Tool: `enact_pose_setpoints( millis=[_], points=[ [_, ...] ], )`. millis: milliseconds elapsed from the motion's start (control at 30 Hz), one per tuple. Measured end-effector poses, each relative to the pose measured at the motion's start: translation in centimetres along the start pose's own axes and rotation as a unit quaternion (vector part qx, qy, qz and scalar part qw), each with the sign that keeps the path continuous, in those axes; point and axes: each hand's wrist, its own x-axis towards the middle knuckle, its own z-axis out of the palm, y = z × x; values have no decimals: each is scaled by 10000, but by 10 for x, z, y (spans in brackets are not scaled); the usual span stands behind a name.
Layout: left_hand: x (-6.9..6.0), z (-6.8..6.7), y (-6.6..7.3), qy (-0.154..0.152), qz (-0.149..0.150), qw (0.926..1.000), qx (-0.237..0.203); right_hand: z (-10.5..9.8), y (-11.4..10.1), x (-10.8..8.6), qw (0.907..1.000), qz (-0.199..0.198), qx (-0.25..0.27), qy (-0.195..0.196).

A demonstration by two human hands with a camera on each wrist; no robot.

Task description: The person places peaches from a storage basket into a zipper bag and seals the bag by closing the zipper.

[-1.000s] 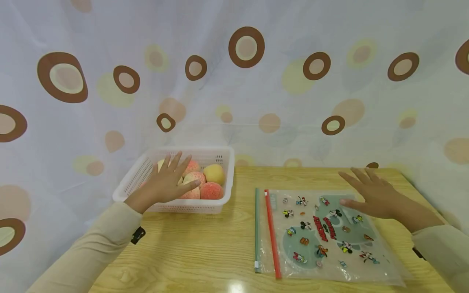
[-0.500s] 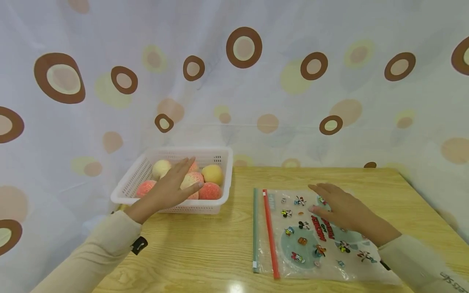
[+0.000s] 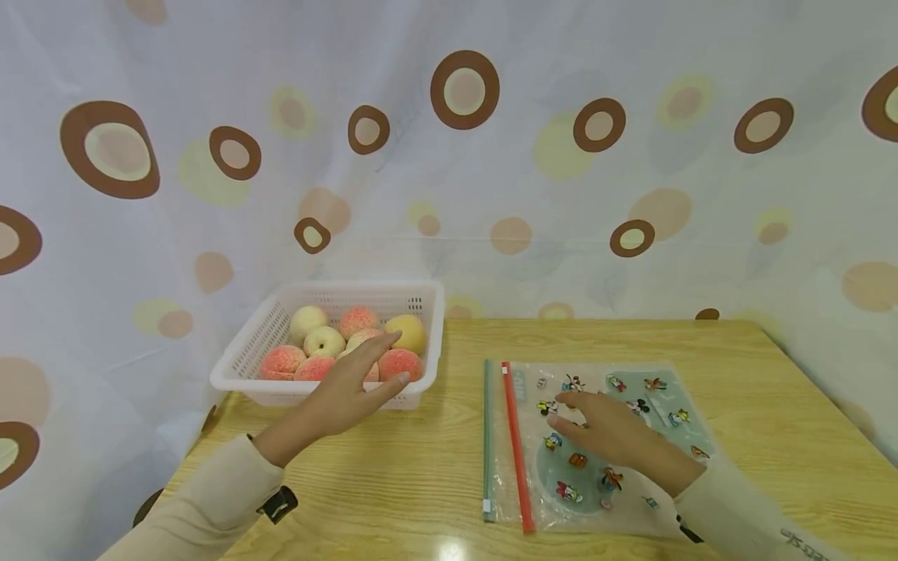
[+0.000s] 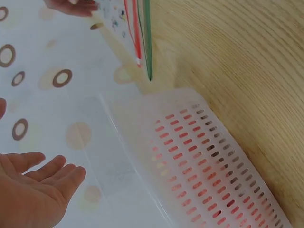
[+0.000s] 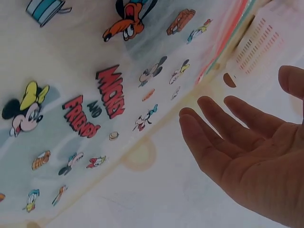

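In the head view my left hand (image 3: 344, 397) hovers at the front right of a white basket (image 3: 247, 385) of peaches (image 3: 283, 363), fingers extended and holding nothing. My right hand (image 3: 617, 436) is above the printed clear zip bags (image 3: 631, 506), which lie overlapped with a red slider strip (image 3: 517, 452) and a green one (image 3: 487, 444) on their left side. The left wrist view has the left hand (image 4: 40, 190) beside the basket (image 4: 199, 156), palm bare. In the right wrist view the right hand (image 5: 247, 156) has loosely bent fingers over the bag (image 5: 52, 57), gripping nothing.
The wooden table (image 3: 351, 483) reaches back to a patterned curtain (image 3: 519, 156) hanging behind and at both sides. The basket stands at the table's back left, the bags right of centre.
My right hand has moved left across the bags. The left hand has shifted right and toward the front, uncovering more peaches. The view has turned slightly.
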Motion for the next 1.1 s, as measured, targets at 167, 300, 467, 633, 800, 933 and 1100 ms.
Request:
enact_pose_setpoints(
  millis=[167, 300, 467, 633, 800, 933, 1100],
  points=[
    [-7, 6, 8, -283, 72, 9993, -244, 12, 0, 8, 9998, 33, 207, -48],
    [-12, 14, 8, -406, 352, 9970, -556, 20, -3, 14, 9996, 26, 281, -47],
    [-17, 24, 6, -689, 431, 9942, -704, 30, -7, 22, 9995, 211, 235, 37],
    [-21, 33, 0, -951, 222, 9920, -796, 40, -12, 30, 9991, 363, 225, 81],
    [-24, 39, -3, -1018, 217, 9915, -781, 46, -16, 37, 9972, 717, 189, 44],
    [-25, 43, -5, -1011, 283, 9924, -638, 49, -19, 43, 9963, 846, 118, 25],
    [-25, 48, -8, -1069, 300, 9925, -514, 52, -21, 49, 9971, 748, -140, 36]
  ],
)
